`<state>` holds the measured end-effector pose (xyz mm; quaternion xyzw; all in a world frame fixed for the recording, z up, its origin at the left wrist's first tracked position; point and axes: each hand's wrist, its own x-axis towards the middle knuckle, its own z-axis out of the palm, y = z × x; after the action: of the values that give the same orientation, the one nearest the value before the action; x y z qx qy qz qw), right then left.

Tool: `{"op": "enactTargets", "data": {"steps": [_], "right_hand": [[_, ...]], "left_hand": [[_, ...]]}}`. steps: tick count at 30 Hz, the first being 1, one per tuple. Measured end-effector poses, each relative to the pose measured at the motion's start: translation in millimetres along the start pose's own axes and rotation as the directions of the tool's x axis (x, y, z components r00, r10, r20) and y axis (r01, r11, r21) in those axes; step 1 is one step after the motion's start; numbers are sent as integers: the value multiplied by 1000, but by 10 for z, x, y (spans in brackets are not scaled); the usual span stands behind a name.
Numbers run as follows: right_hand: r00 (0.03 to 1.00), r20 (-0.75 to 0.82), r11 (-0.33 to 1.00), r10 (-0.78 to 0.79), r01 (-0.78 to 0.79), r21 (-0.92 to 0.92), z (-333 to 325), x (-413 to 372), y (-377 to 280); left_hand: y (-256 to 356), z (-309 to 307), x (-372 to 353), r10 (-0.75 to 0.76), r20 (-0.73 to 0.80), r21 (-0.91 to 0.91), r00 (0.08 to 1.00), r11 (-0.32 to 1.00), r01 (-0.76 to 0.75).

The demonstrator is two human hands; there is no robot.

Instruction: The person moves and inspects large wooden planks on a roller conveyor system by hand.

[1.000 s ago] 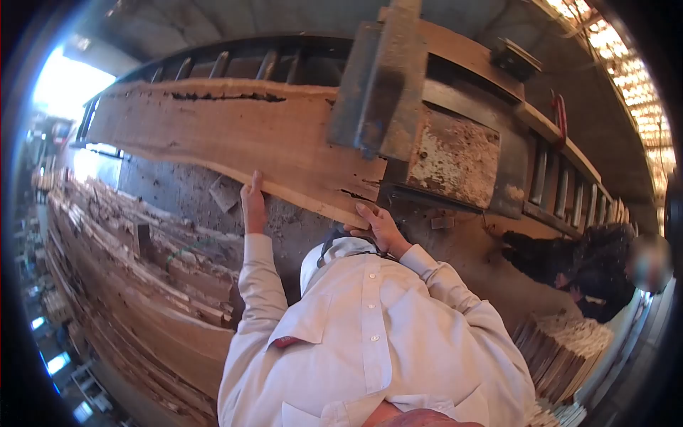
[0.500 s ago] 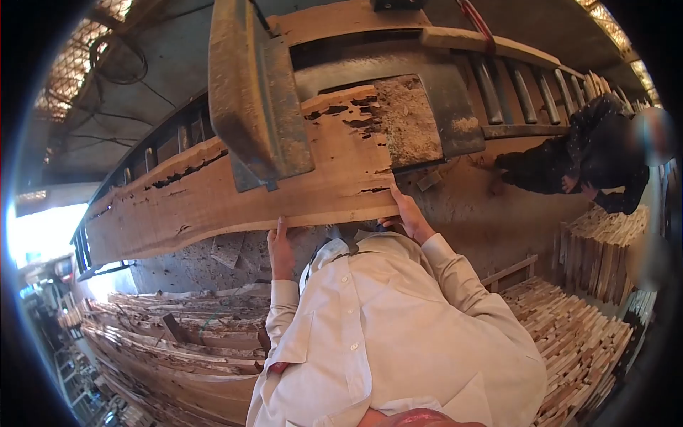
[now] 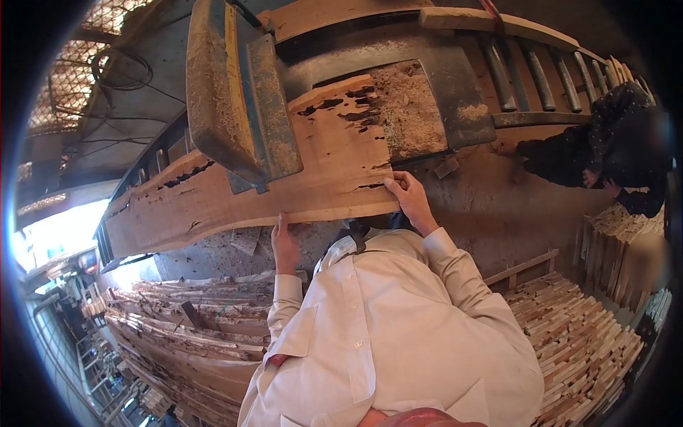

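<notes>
A long wooden board (image 3: 327, 167) with rough dark cracks and holes lies across a metal machine table (image 3: 466, 107). My left hand (image 3: 286, 249) grips the board's near edge, thumb on top and the other fingers hidden beneath. At the board's near right corner, my right hand (image 3: 415, 201) is closed on the end, its thumb and bent fingers at the top face. A sawdust-covered metal housing (image 3: 245, 99) stands over the board, left of my hands. Beyond the board's right end, sawdust (image 3: 409, 110) covers a recessed area of the table.
Roller conveyors (image 3: 533, 75) extend to the right. A person in dark clothes (image 3: 619, 142) is at the far right. Stacked rough boards (image 3: 192, 313) lie at lower left, and piled wooden strips (image 3: 576, 327) at lower right. A wood offcut (image 3: 447, 168) lies near the table.
The view has shifted slightly. My right hand has moved a little up the board's end, with its fingers more bent over the corner. My left hand keeps its hold on the near edge.
</notes>
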<state>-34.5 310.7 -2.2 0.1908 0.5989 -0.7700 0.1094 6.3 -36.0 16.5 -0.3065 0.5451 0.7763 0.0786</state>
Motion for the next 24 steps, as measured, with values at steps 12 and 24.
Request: {"op": "enactTargets", "data": {"steps": [12, 24], "right_hand": [[998, 51, 991, 20, -13, -130, -61, 169, 24], [999, 32, 979, 36, -28, -202, -12, 92, -91]], "left_hand": [[-103, 24, 5, 56, -40, -50, 998, 997, -58], [-90, 66, -45, 63, -64, -83, 996, 994, -68]]}}
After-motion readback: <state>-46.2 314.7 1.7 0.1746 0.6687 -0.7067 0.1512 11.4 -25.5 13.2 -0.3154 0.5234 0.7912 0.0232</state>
